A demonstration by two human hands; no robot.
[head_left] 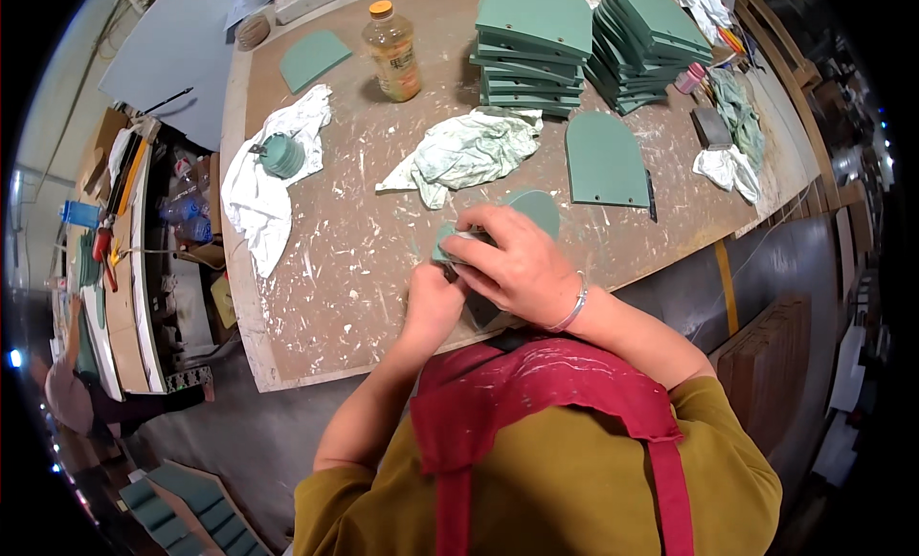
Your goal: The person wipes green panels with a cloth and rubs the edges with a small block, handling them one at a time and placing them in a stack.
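Observation:
Close in front of my body, a green panel with a rounded end sits under my hands, largely hidden by them. My left hand is closed on its near left edge, fingertips mostly out of sight. Over the panel's top, my right hand has its fingers curled round a small pale thing that I cannot make out. Just beyond lies a crumpled, green-stained white cloth. A second green arched panel lies flat to the right, a thin black tool beside it.
Tall stacks of green panels stand at the back. A bottle with an orange cap is left of them. On a white cloth at left rests a round green container. A dark block lies at the right edge.

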